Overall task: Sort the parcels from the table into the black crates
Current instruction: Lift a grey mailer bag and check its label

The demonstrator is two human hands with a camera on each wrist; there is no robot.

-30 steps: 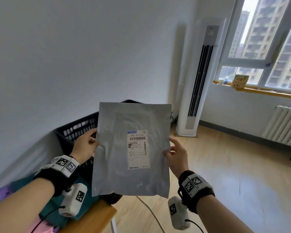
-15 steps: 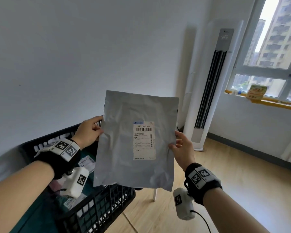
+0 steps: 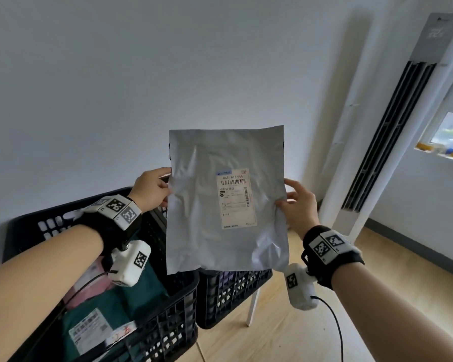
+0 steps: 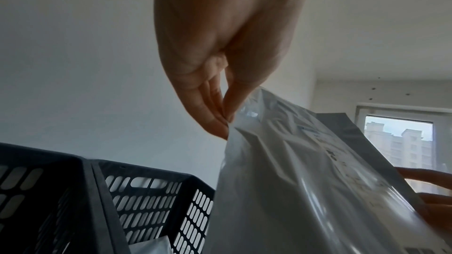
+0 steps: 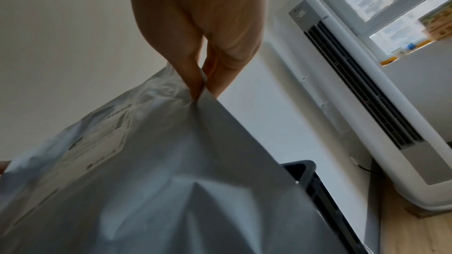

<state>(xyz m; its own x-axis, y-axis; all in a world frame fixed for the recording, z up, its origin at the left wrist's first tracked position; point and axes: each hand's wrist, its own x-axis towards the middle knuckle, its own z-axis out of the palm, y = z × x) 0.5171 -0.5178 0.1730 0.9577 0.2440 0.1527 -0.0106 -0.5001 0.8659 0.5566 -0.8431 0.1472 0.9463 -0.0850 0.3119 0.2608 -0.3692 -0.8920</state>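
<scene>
I hold the grey parcel (image 3: 225, 202) upright in the air above the two black crates (image 3: 168, 333), my left hand (image 3: 152, 189) pinching its left edge and my right hand (image 3: 298, 205) pinching its right edge. It looks light, thin and floppy, with slick crinkled film, so I judge the side seams the safest hold. The nearer crate already holds parcels; the farther crate (image 3: 233, 291) sits right under the bag's lower edge, with open air all around and the wall behind
</scene>
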